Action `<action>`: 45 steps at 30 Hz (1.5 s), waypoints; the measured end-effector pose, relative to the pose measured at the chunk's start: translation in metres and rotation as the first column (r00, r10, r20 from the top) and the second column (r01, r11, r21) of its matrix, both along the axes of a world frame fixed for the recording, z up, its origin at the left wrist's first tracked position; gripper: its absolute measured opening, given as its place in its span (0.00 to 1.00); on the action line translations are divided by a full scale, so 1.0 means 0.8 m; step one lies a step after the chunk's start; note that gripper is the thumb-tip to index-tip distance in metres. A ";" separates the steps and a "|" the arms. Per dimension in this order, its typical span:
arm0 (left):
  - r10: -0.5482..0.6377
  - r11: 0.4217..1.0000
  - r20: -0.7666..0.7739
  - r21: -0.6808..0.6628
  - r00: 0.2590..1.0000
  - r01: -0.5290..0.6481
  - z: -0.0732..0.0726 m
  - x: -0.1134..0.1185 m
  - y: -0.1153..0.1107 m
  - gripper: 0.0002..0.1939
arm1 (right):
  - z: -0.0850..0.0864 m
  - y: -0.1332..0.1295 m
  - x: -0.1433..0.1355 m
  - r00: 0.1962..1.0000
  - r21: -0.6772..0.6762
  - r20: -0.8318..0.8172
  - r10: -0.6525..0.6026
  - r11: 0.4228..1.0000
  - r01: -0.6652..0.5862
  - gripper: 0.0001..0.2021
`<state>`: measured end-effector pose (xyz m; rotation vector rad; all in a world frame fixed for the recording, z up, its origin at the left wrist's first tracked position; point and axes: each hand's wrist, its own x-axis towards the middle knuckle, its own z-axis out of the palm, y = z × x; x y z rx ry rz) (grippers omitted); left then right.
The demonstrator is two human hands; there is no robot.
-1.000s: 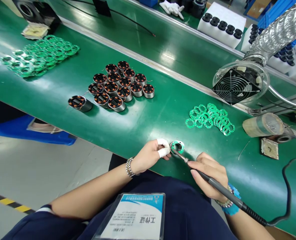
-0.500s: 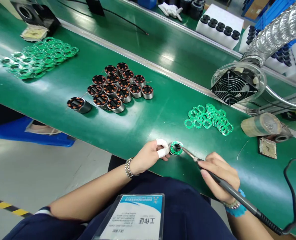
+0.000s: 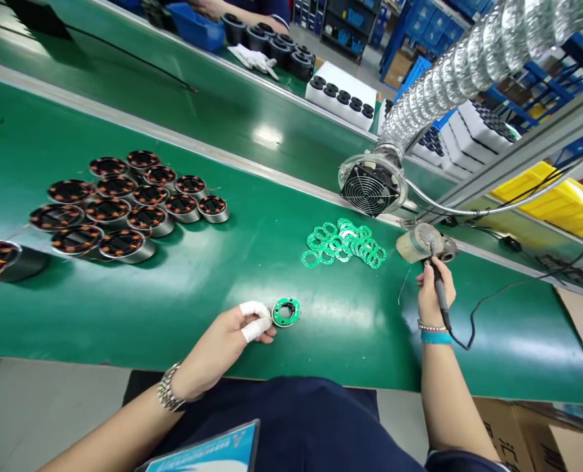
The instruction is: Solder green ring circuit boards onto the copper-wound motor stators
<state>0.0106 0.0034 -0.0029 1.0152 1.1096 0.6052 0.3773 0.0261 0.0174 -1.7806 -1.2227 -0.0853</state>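
Note:
My left hand (image 3: pixel 244 331), with white covers on thumb and finger, pinches the side of a round motor part topped by a green ring board (image 3: pixel 286 312). My right hand (image 3: pixel 435 288) is closed round the dark handle of a soldering iron (image 3: pixel 441 292). The iron's tip end is at the mouth of a yellowish round container (image 3: pixel 414 244) on the right. Loose green ring boards (image 3: pixel 343 244) lie in a pile between my hands, farther back. Copper-wound motor parts (image 3: pixel 117 208) stand grouped on the left.
A fan (image 3: pixel 370 189) on a silver duct (image 3: pixel 439 85) hangs over the bench's back rail. The iron's cable (image 3: pixel 498 292) trails right across the green bench (image 3: pixel 360 347). Behind are white foam blocks (image 3: pixel 341 98), a blue bin (image 3: pixel 195 26) and another person's arm (image 3: pixel 252 14).
My right hand has carried the iron from the green ring board to the container on the right. The view has swung right. My left hand keeps hold of the motor part.

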 end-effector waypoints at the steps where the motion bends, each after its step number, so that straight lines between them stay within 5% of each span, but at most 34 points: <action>1: 0.003 1.000 0.003 0.012 1.000 -0.003 0.000 0.000 -0.001 0.09 | -0.001 -0.002 -0.012 0.998 -0.022 -0.053 0.046 0.999 -0.047 0.13; 4: 0.006 0.996 -0.008 0.091 1.000 -0.005 -0.001 0.000 -0.007 0.10 | -0.002 -0.016 -0.073 0.947 -0.088 -0.071 0.312 0.944 -0.318 0.09; 8: 0.042 0.929 -0.257 0.366 0.965 0.057 -0.006 0.003 -0.011 0.27 | -0.004 -0.034 -0.164 0.626 -0.225 -0.093 0.774 0.596 -0.771 0.17; 11: 0.052 0.841 -0.431 0.505 0.901 0.194 -0.010 0.008 -0.009 0.36 | -0.011 -0.035 -0.202 0.501 -0.204 -0.142 0.854 0.469 -0.859 0.22; 16: 0.074 0.777 -0.506 0.569 0.860 0.268 -0.014 0.012 -0.001 0.34 | -0.020 -0.027 -0.214 0.505 -0.209 -0.188 0.842 0.468 -0.859 0.19; 20: 0.078 0.760 -0.521 0.583 0.850 0.288 -0.015 0.008 0.001 0.32 | -0.016 -0.018 -0.211 0.429 -0.209 -0.253 0.867 0.384 -0.899 0.18; 27: -0.044 0.752 -0.471 0.565 0.881 0.339 -0.016 0.000 0.008 0.25 | -0.020 -0.015 -0.201 0.377 -0.164 -0.340 0.862 0.340 -0.926 0.20; 35: 0.023 0.752 -0.486 0.585 0.874 0.305 -0.020 -0.002 0.001 0.22 | -0.037 -0.021 -0.203 0.243 0.097 -0.672 0.699 0.408 -0.908 0.20; 41: 0.045 0.734 -0.500 0.604 0.865 0.311 -0.022 -0.003 0.000 0.21 | -0.032 -0.018 -0.208 0.180 0.148 -0.736 0.653 0.414 -0.898 0.20; 45: 0.061 0.723 -0.502 0.618 0.863 0.309 -0.022 -0.002 -0.001 0.21 | -0.031 -0.018 -0.210 0.228 0.098 -0.740 0.633 0.437 -0.894 0.19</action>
